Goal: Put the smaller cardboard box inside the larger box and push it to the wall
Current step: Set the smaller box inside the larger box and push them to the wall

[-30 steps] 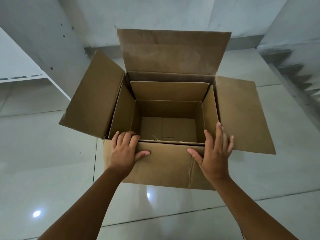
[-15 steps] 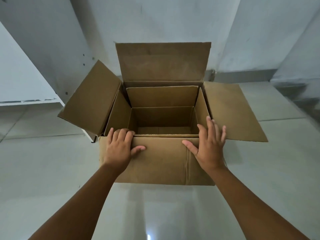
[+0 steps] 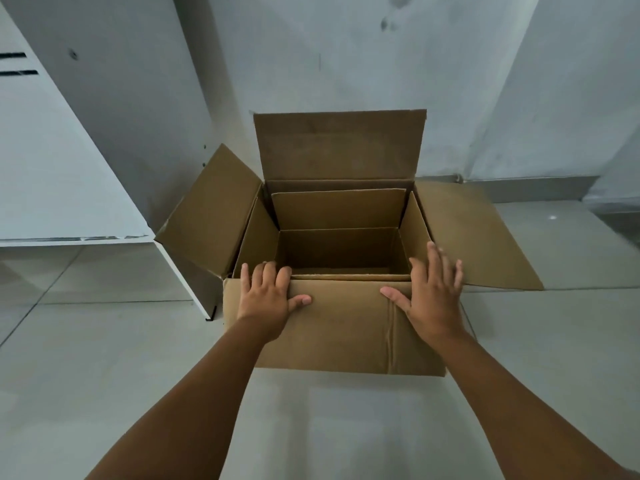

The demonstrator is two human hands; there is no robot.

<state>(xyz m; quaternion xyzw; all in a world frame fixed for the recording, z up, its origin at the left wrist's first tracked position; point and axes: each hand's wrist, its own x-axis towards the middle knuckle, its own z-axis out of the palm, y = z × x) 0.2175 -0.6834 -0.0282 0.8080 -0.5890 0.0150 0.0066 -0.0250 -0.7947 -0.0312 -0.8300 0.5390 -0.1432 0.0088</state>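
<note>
So the smaller box (image 3: pixel 341 251) is already sitting inside the larger box (image 3: pixel 332 327), flaps of both standing open, and the whole thing rests on the tiled floor (image 3: pixel 138 393) near the far wall (image 3: pixel 311 64) — whether the far side touches it yet, I can't tell, since the upright far flap (image 3: pixel 339 147) hides the gap. Both hands are spread flat, fingers apart, not gripping anything: the left hand (image 3: pixel 268 299) presses the near face with its fingertips hooked over the top edge, and the right hand (image 3: pixel 431 296) does the same toward the right corner.

Tip for the push, I'd say: keep the palms low-ish on the near panel and push evenly with both, or the box probably pivots. The left flap (image 3: pixel 211 213) sits just beside a white cabinet (image 3: pixel 52 150) edge, so watch that it doesn't snag — steer straight at the wall.
</note>
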